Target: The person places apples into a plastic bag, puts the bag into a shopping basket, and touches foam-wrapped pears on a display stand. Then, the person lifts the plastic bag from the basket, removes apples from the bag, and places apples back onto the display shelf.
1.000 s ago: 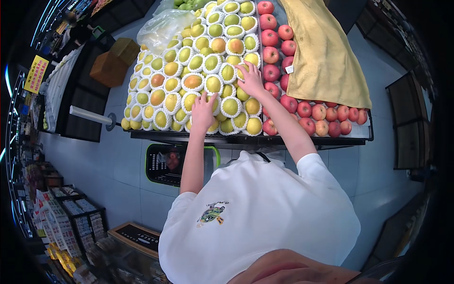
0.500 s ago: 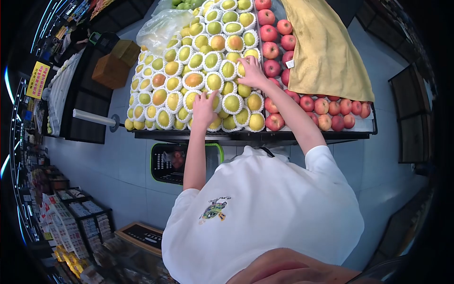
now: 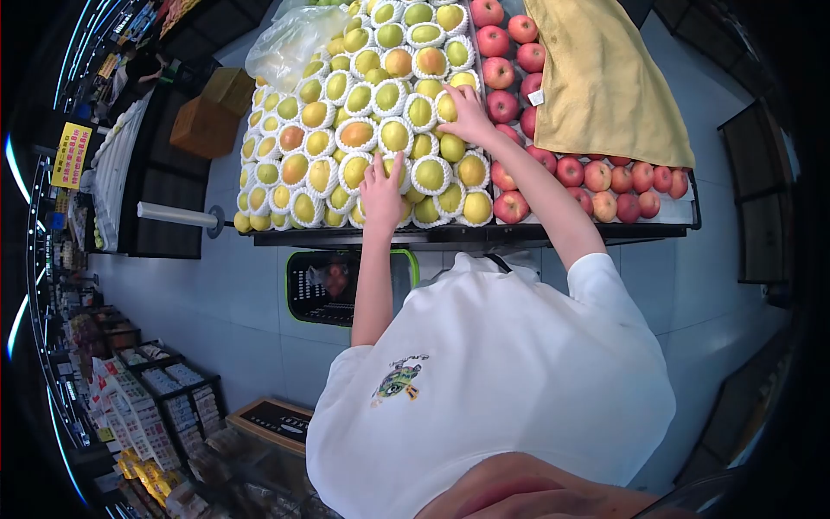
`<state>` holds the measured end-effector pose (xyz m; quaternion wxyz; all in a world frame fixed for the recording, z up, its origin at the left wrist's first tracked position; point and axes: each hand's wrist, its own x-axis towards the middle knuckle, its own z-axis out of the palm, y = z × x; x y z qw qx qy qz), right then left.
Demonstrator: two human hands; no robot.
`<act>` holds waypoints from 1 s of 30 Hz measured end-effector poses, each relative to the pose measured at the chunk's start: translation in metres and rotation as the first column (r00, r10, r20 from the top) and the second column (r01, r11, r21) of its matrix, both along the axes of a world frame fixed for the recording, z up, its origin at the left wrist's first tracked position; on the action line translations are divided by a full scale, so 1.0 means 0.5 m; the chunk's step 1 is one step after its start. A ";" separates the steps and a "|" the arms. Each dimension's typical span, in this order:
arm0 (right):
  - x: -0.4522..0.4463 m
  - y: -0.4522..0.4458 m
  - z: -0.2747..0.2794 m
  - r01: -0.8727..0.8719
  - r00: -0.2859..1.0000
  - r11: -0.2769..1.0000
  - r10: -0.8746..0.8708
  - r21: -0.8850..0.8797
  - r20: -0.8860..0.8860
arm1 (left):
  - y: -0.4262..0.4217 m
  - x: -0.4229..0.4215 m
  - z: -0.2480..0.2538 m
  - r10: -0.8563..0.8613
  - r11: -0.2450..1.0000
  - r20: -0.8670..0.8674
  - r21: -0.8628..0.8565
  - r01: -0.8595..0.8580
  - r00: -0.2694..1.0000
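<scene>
Yellow-green pears, each in a white foam net, fill the sloping display in front of me. My right hand reaches to the display's right side, with its thumb and fingers curved around a pear that still sits among the others. Lower down and to the left, my left hand rests on the pears near the front, its fingers spread. It partly covers a netted pear beneath it.
Red apples lie right of the pears, partly under a yellow cloth. A clear plastic bag lies on the pears at back left. Below the display's front edge stands a black basket with a green rim, holding a bag of fruit.
The whole view has shifted slightly, so the display appears a little higher and further right. Both hands stay at about the same pears, with only small finger movement.
</scene>
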<state>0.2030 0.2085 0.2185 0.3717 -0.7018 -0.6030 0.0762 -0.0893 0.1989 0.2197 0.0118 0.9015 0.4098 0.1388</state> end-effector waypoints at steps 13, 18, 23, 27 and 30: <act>0.016 -0.031 -0.021 -0.032 0.986 0.977 0.065 0.212 -0.152 | 0.001 -0.019 0.002 -0.054 0.977 0.200 -0.190 0.093 0.978; -0.020 -0.054 -0.017 0.192 0.980 0.911 -0.155 0.365 -0.129 | -0.072 0.008 0.064 -0.163 0.972 0.312 -0.114 0.207 0.936; -0.086 -0.105 -0.047 0.203 0.951 0.903 -0.090 0.379 -0.294 | -0.111 0.106 0.029 -0.194 0.971 0.387 -0.053 0.232 0.901; -0.135 -0.167 -0.060 0.214 0.918 0.927 -0.084 0.307 -0.387 | -0.091 0.143 -0.031 -0.178 0.982 0.322 0.114 0.148 0.930; -0.150 -0.201 -0.076 0.163 0.905 0.946 -0.030 0.281 -0.425 | -0.084 0.157 -0.044 -0.185 0.974 0.317 0.184 0.130 0.930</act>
